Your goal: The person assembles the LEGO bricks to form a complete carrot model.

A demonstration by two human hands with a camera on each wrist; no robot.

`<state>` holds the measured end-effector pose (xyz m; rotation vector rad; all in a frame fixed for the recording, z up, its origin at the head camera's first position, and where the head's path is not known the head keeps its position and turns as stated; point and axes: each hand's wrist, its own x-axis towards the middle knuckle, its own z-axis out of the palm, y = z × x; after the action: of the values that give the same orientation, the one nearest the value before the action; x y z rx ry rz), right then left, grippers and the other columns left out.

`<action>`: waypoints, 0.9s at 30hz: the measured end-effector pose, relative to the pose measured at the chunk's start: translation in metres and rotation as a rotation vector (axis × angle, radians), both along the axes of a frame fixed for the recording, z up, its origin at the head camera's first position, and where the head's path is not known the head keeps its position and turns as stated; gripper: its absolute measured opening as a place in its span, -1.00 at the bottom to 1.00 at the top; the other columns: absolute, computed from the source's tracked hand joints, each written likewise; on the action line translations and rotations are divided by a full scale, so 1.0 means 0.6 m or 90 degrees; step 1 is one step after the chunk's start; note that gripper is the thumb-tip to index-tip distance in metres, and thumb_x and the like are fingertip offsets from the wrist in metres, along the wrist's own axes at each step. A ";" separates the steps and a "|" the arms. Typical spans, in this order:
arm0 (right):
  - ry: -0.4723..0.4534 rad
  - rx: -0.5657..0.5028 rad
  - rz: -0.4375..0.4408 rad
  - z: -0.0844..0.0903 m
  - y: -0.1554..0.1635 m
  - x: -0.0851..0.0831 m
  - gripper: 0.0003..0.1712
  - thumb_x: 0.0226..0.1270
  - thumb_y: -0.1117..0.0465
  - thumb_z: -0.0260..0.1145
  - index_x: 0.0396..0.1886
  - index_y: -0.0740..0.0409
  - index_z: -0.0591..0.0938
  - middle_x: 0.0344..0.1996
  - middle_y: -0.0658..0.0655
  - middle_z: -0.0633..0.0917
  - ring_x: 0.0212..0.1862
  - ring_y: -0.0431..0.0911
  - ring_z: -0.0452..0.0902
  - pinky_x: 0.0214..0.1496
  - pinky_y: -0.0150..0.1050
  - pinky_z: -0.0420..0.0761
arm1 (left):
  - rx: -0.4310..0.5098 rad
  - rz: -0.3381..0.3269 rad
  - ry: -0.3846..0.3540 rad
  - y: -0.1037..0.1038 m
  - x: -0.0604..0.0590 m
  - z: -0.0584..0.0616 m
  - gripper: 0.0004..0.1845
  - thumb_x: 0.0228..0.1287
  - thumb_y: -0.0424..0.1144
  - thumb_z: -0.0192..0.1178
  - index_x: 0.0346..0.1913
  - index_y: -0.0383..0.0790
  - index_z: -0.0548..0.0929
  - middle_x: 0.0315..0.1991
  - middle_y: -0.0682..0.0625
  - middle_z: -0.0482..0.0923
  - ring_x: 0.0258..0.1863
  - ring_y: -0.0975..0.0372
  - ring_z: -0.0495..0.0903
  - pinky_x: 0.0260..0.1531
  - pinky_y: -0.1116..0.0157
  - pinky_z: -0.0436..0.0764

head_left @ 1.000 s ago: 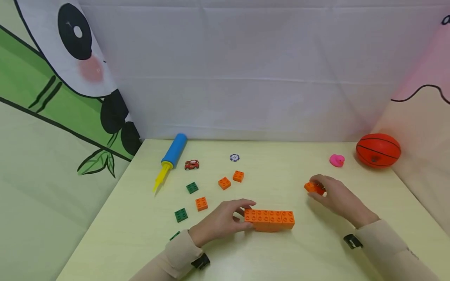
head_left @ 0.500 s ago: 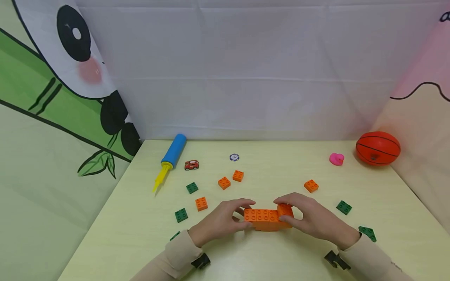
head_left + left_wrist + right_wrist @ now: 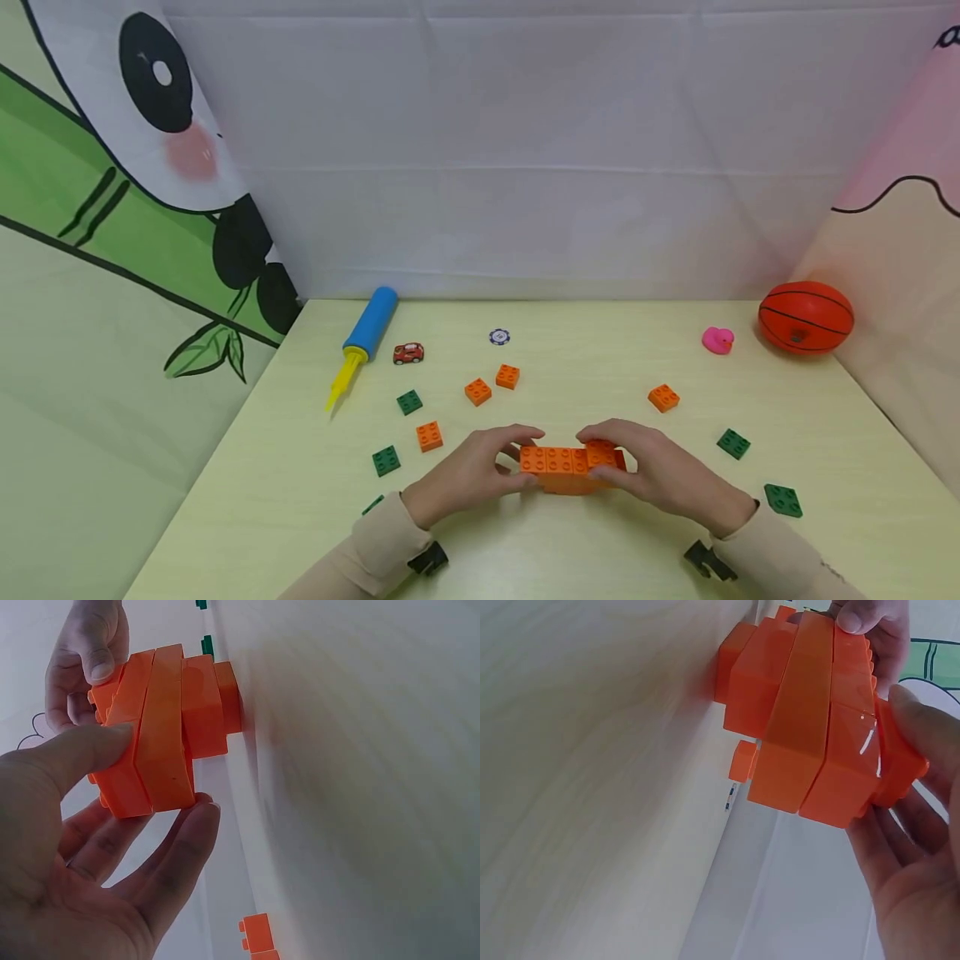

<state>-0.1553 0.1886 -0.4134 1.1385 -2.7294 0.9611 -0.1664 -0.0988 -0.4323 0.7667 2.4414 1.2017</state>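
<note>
A stepped stack of orange toy bricks (image 3: 566, 483) stands at the front middle of the table, its upper layers wider than its base. My left hand (image 3: 480, 467) grips the stack's left end, thumb on the near side and fingers behind. Between thumb and fingers, my right hand (image 3: 660, 471) pinches a single orange toy brick (image 3: 600, 452) at the top, just inward of the stack's right end. In the right wrist view, that held brick (image 3: 897, 761) sits against the studded top, slightly askew to the bricks below. The left wrist view shows the stack's narrow foot (image 3: 228, 697) at the table.
Loose orange bricks (image 3: 477, 392) and green bricks (image 3: 386, 461) lie on both sides. Farther back are a blue and yellow pump (image 3: 371, 325), a red toy car (image 3: 408, 353), a poker chip (image 3: 499, 337), a pink duck (image 3: 717, 340) and a small basketball (image 3: 806, 317).
My right hand has brought an orange brick from the right side onto the stack's top, then shifted it slightly left. My left hand has kept its grip on the left end.
</note>
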 end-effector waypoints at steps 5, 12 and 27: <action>-0.007 0.003 -0.012 -0.005 -0.003 0.002 -0.52 0.32 -0.02 0.39 0.18 -0.02 0.57 0.05 -0.02 0.67 0.02 -0.21 0.56 0.12 -0.15 0.63 | -0.005 0.001 0.008 -0.004 -0.001 -0.002 -0.39 0.28 -0.07 0.37 0.37 -0.01 0.48 0.16 0.10 0.58 0.00 0.32 0.60 -0.15 0.45 0.63; 0.013 0.008 -0.014 -0.011 -0.004 0.003 -0.56 0.32 0.00 0.40 0.15 -0.06 0.57 0.00 -0.14 0.63 -0.03 -0.26 0.52 0.05 -0.24 0.65 | -0.005 -0.003 0.007 -0.002 -0.003 -0.003 -0.39 0.28 -0.07 0.37 0.38 0.00 0.47 0.16 0.11 0.57 0.02 0.33 0.60 -0.15 0.46 0.63; 0.056 0.030 -0.166 0.002 0.056 -0.064 -0.56 0.41 0.06 0.34 0.21 0.07 0.57 0.06 0.02 0.66 0.04 0.00 0.57 0.05 0.05 0.62 | -0.008 -0.009 0.004 0.002 0.001 -0.001 -0.37 0.28 -0.12 0.38 0.39 0.01 0.45 0.10 0.18 0.58 -0.01 0.37 0.58 -0.14 0.45 0.62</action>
<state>-0.1939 0.2220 -0.4125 0.7822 -2.7511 0.7971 -0.1659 -0.0976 -0.4327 0.7845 2.4425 1.1801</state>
